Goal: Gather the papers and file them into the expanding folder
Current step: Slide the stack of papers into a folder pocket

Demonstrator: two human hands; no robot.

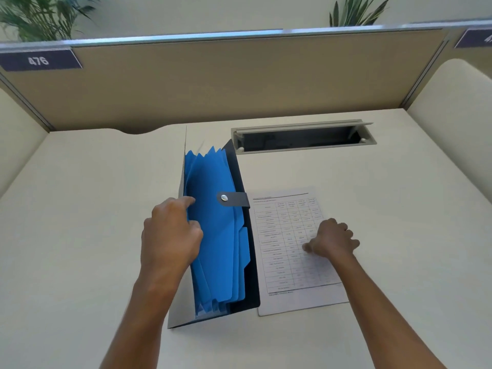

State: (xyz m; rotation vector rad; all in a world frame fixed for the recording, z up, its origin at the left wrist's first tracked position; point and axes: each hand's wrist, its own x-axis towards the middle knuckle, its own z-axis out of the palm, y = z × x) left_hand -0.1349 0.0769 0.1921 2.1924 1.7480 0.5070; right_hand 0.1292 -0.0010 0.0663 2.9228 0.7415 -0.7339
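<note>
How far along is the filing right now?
Done: the expanding folder stands open, snap strap undone. In hand: the left hand spreads the blue dividers while the right hand presses on the printed sheet, flat on the desk. Left: lifting that sheet into a pocket.

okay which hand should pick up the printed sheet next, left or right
Right, probably. The right hand already rests on the white printed table sheet, while the left hand is busy parting the blue dividers of the dark expanding folder.
</note>
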